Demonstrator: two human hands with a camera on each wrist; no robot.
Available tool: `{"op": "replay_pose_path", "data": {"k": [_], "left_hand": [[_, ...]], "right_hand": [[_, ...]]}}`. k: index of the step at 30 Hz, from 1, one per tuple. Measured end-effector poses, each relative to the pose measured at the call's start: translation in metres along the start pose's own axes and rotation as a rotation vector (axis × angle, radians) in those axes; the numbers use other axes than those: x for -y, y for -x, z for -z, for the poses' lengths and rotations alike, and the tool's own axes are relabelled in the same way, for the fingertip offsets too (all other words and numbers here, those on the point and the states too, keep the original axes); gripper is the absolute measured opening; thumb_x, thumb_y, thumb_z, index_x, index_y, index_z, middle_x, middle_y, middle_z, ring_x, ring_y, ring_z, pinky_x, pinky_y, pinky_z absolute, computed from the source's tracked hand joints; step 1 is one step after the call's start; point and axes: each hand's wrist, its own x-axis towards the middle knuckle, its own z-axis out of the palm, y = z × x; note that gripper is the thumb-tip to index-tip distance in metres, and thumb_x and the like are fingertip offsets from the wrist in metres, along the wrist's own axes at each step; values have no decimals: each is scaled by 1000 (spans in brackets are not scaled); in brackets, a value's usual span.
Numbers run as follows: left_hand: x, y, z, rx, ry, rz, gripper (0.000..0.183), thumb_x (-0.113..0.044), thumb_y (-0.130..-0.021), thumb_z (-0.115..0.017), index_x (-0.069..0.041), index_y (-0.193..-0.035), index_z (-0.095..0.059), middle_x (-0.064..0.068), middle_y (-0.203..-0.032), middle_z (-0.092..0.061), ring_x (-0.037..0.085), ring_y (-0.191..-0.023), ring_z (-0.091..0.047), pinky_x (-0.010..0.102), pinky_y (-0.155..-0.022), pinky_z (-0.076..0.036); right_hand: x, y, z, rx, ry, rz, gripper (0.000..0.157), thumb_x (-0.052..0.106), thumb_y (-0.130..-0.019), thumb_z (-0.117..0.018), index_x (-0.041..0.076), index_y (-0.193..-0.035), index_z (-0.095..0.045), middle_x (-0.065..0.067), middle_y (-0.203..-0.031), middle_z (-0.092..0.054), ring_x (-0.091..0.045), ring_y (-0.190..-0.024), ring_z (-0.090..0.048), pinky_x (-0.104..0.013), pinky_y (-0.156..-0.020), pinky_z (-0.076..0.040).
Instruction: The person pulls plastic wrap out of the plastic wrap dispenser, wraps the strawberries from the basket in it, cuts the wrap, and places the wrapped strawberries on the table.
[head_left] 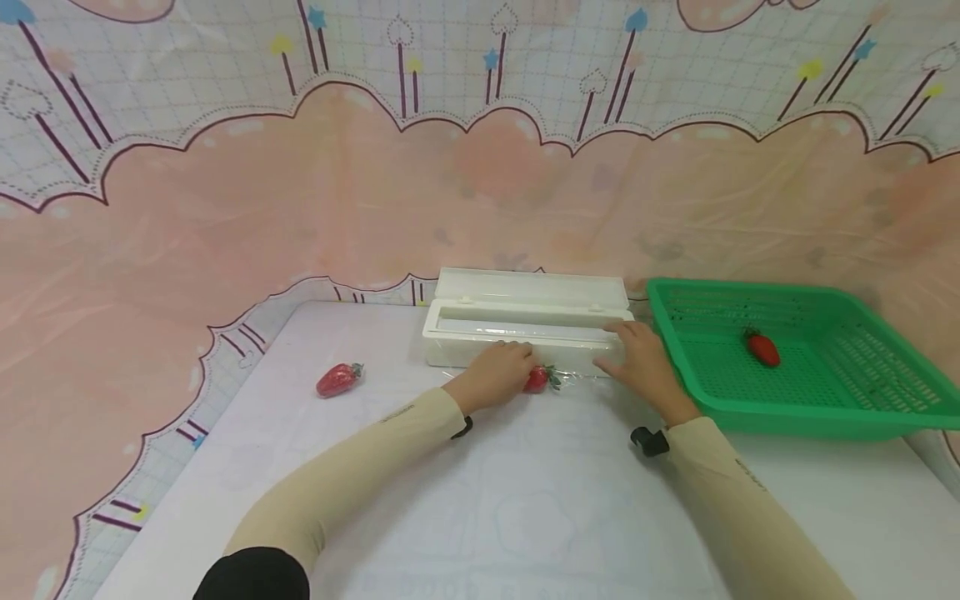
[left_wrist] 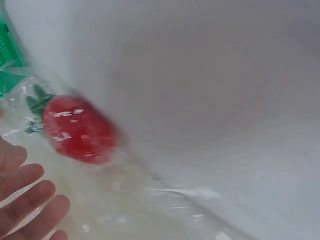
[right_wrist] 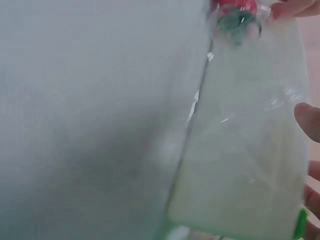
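Observation:
A strawberry lies at the front of a white cling film dispenser box whose lid stands raised. Clear cling film covers that red berry, and its green leaves show through in the left wrist view. My left hand is right beside the strawberry, fingers reaching over the box's front; the left wrist view shows them extended near the leaves. At the box's right end, my right hand has its thumb and fingers spread, fingertips by the film slot. In the right wrist view, those fingertips stand along the film's edge.
Another strawberry, with a shiny surface, lies on the white table to the left. A green plastic basket stands on the right with one strawberry inside. Behind the table hangs a patterned pink cloth.

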Motion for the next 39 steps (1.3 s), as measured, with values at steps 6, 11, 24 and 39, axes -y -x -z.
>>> {"op": "replay_pose_path", "data": {"k": [6,11,24,39], "left_hand": [[-8,-24,18,-11,-67,-39,20,-23,-85,-62,-12,-102,-65,1,-97,-62,16,-85,-61,29,-73,-50],[-18,-55,30,-22,-76,-39,19,-18,-91,-53,-13,-104,-66,1,-99,-63,17,-87,-62,29,-75,-51],[-52,-120,35,-11,63,100,22,-32,-94,-52,-18,-103,-67,-2,-102,-64,14,-92,-62,28,-79,-50],[-54,-131,17,-123,85,120,28,-37,-93,-55,-23,-115,-65,-6,-102,-65,12,-92,-61,26,-78,-49]], "right_hand": [[-15,-1,-10,38,-120,-113,53,13,-76,-76,-7,-120,-53,-29,-123,-54,-43,-121,-43,-54,-104,-33],[-25,1,-15,-10,-257,-128,50,4,-74,-76,-9,-117,-54,-30,-124,-52,-46,-127,-37,-56,-108,-26],[-36,-5,-18,3,-389,-119,49,-1,-73,-72,-14,-116,-55,-28,-127,-48,-45,-127,-34,-57,-107,-25],[-39,-4,-19,-54,-412,-98,47,-3,-69,-75,-13,-111,-58,-28,-120,-53,-44,-122,-39,-56,-106,-28]]}}
